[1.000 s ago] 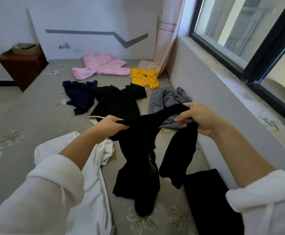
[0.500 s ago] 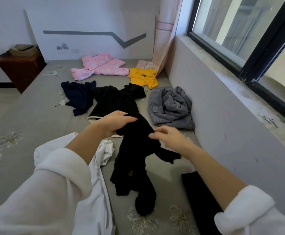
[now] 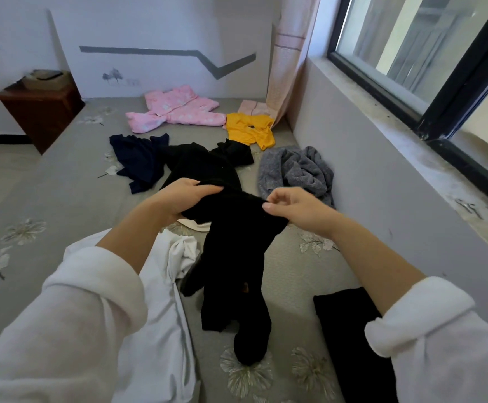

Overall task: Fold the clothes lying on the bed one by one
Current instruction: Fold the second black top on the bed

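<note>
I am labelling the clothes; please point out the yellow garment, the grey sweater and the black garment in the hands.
yellow garment (image 3: pixel 248 128): head view, on its middle.
grey sweater (image 3: pixel 295 173): head view, on its crumpled middle.
black garment (image 3: pixel 237 248): head view, on the hanging part.

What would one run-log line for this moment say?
step: folding black leggings | left hand: grips waist end | right hand: pinches waist end | leg ends: resting on bed
</note>
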